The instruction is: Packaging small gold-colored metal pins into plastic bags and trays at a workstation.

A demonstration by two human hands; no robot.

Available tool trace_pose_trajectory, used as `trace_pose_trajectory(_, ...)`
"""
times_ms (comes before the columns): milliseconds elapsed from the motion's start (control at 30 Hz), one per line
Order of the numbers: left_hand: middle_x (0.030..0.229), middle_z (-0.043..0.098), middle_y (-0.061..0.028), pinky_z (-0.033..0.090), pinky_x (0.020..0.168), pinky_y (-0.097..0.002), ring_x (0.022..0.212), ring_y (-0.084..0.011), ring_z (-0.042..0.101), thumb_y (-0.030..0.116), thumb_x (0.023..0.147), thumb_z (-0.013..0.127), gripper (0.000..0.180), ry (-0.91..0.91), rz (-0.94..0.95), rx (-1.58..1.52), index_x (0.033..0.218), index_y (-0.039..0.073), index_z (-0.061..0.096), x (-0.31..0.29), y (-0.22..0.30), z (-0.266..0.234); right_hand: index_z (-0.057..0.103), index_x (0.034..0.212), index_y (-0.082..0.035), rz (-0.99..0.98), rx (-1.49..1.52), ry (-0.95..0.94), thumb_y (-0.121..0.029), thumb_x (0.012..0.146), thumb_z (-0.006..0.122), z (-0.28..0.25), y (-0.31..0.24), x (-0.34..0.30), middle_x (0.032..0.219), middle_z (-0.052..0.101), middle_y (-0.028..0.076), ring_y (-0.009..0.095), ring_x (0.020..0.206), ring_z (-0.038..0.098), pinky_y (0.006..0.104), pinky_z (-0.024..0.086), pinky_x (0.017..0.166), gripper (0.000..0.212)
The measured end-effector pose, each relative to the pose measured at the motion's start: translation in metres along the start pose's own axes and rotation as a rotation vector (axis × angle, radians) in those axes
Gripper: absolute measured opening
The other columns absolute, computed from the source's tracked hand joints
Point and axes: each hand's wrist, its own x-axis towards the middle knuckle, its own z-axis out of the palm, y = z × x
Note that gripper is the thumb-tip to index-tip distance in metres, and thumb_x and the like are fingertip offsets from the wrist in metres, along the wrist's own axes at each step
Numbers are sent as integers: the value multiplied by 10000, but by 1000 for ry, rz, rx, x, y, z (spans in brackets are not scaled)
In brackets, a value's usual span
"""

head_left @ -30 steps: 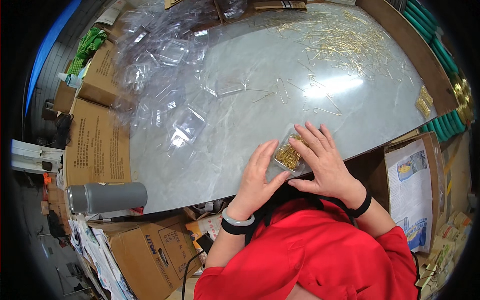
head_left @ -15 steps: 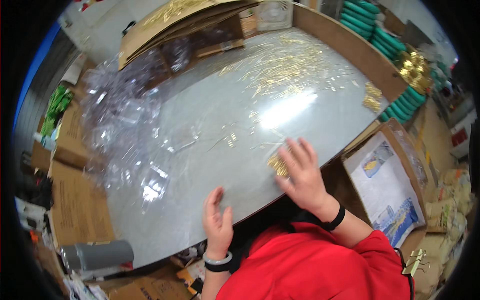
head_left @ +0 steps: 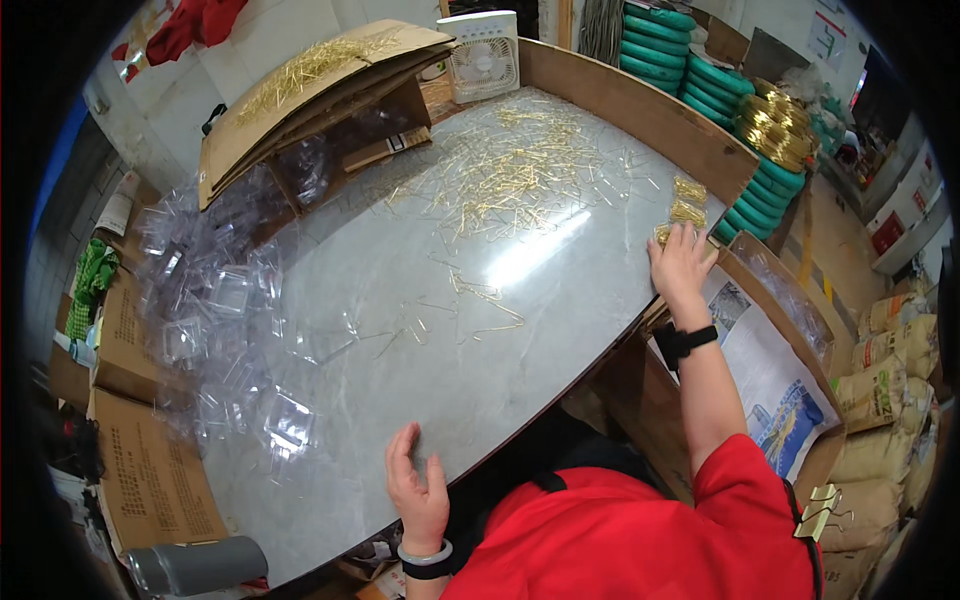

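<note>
Cardboard boxes (head_left: 155, 470) stand at the far left, along the edge of the grey table (head_left: 380, 390), and a grey bottle (head_left: 200, 567) is at its near left corner. Next to the boxes lies a large pile of clear plastic cases (head_left: 228, 292). Behind this pile, a cardboard sheet (head_left: 235, 130) carries some gold hooks on its top.

My left hand (head_left: 417, 492) is near the front edge of the table; it is half open, with thumb apart from the fingers, and it has hold of nothing. Farther in, a few loose hooks (head_left: 500, 328) lie scattered, and beyond them spreads a wide heap of gold hooks (head_left: 515, 178). A white fan (head_left: 488, 62) stands at the back.

My right hand (head_left: 683, 265) is at the right corner, with fingers a little spread over a pack of gold hooks (head_left: 662, 233). This pack is mostly covered, so I cannot tell if my fingers grip it or only touch it. Two similar packs (head_left: 688, 212) lie just beyond it. At the far right stand green coils (head_left: 655, 45).
</note>
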Motion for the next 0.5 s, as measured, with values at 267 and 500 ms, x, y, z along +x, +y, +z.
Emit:
trace_pose_trajectory(267, 1316, 597, -217, 459, 1068, -420, 1238, -371, 580, -23, 882, 600, 464, 36, 61, 205, 1344, -37, 561, 1, 5, 3, 291, 1571, 4, 48, 63, -44, -469, 985, 578, 28, -7, 43, 1638, 256, 255, 506, 1508, 187, 638, 130, 1217, 807)
trace_pose_trajectory(500, 1320, 602, -222, 458, 1062, -427, 1233, -382, 582, -2, 886, 613, 469, 38, 74, 233, 1352, -25, 565, 3, 10, 4, 281, 1590, -46, -176, 124, 182, -442, 960, 642, -4, -22, 8, 1652, 226, 256, 473, 1541, 129, 619, 112, 1234, 827)
